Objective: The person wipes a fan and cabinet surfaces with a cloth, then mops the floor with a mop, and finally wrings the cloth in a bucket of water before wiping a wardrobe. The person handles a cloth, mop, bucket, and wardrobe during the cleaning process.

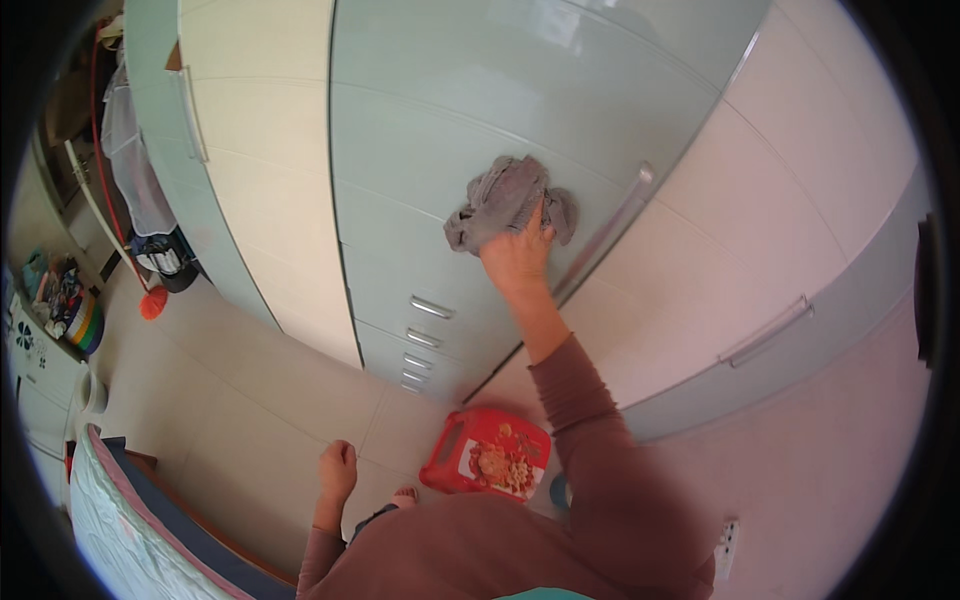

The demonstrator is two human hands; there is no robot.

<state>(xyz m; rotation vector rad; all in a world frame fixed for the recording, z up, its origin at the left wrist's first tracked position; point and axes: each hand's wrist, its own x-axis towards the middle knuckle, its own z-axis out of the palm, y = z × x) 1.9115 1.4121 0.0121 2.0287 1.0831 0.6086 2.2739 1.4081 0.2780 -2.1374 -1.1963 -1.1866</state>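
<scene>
A crumpled grey cloth (510,191) lies pressed flat-handed against a glossy pale green wardrobe door (420,150). My right hand (519,255) is on the cloth, its arm stretched up and forward; part of the fingers is hidden in the folds. To the right of the cloth runs the door's long metal handle (611,225). My left hand (337,469) hangs low at my left side over the floor, fingers curled, with nothing seen in it. Small metal drawer handles (431,307) sit in a column below the cloth.
A red plastic stool (487,454) with a food picture stands by the wardrobe's foot, close to my body. At lower left is a bed (142,517). Farther left are a striped basket (84,322) of clothes, a white bin (91,390) and a red-headed brush (153,302) on the floor.
</scene>
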